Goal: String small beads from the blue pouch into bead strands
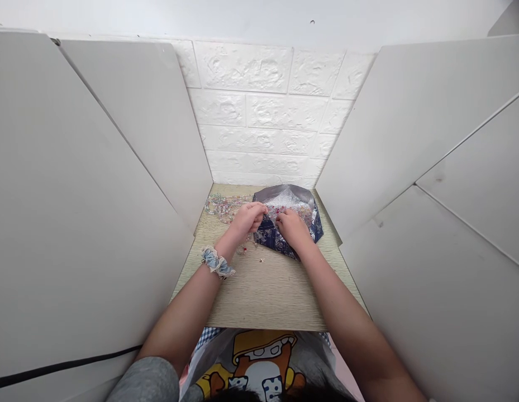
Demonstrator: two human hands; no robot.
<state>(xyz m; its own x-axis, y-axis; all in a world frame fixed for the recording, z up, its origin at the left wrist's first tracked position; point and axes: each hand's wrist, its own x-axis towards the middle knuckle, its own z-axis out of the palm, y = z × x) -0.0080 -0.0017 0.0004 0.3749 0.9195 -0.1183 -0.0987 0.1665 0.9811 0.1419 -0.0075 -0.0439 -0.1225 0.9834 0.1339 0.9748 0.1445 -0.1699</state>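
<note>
Fingers (260,210) of the left hand (246,220) and right hand (293,228) curl narrow over beads (280,211) in a navy foil-lined pouch (267,237), its mouth pointing wallward across the desk (263,296).

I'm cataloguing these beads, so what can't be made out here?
Head view only:
- Anything held in the left hand or right hand: hidden by their own fingers.
- The middle of the navy patterned pouch with silver foil lining: covered by both hands.
- The multicoloured bead strands on the pale wood-grain tabletop: too small to tell bead shape or material.
</note>
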